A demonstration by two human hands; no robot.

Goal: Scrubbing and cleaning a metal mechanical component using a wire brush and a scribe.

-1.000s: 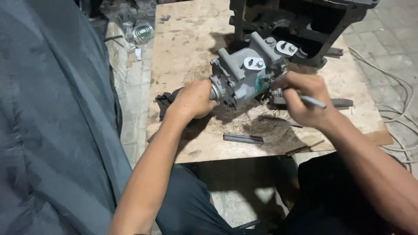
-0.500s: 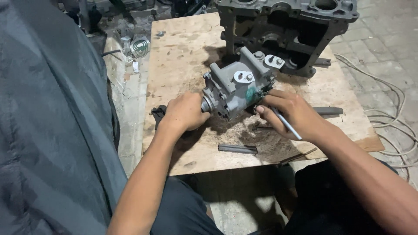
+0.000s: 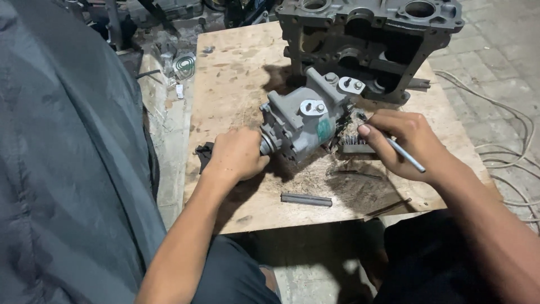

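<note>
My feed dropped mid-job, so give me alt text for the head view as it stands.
A grey cast-metal pump-like housing lies on a stained plywood board; the left hand grips its shaft end while the right hand holds a thin metal rod like a pen at its other side. A large dark engine casting stands behind, and a short grey metal bar lies nearer the board's front edge.

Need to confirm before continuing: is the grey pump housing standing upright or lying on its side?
On its side: pump housing lies along the board, shaft end in the left hand.
</note>
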